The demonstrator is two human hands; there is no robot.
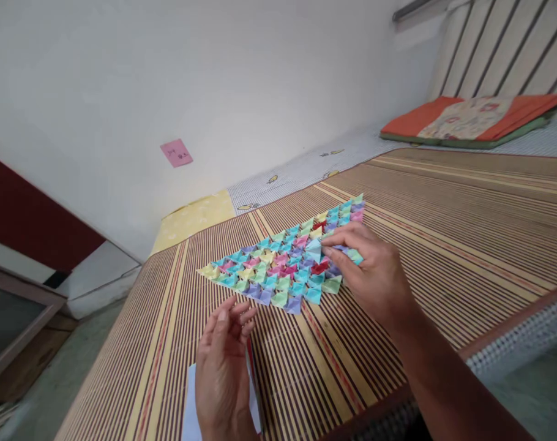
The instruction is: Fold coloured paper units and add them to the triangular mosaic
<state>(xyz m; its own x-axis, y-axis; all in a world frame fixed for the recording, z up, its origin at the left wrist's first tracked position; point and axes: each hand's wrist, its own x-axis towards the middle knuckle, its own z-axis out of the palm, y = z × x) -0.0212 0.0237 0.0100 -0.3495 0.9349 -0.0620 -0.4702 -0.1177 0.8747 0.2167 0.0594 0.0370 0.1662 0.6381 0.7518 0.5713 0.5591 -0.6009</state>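
Note:
Many small folded paper pieces (pixel 262 274) in blue, green, yellow, pink, red and purple lie in close rows on the bamboo mat, making a wedge shape pointing left. My right hand (pixel 374 269) pinches a pale blue folded paper piece (pixel 314 250) between thumb and fingers, over the right part of the rows. Some pieces behind that hand are hidden. My left hand (pixel 226 361) is palm up with loosely curled, parted fingers and nothing visible in it, just below the rows. Under its wrist is a light blue flat item (pixel 190 401), partly covered; I cannot tell its kind.
The striped bamboo mat (pixel 444 226) covers a bed, with its edge along the lower right. A folded orange and green quilt (pixel 411 119) lies at the far right by a slatted headboard (pixel 503 46). A pink note (pixel 176 153) is on the white wall.

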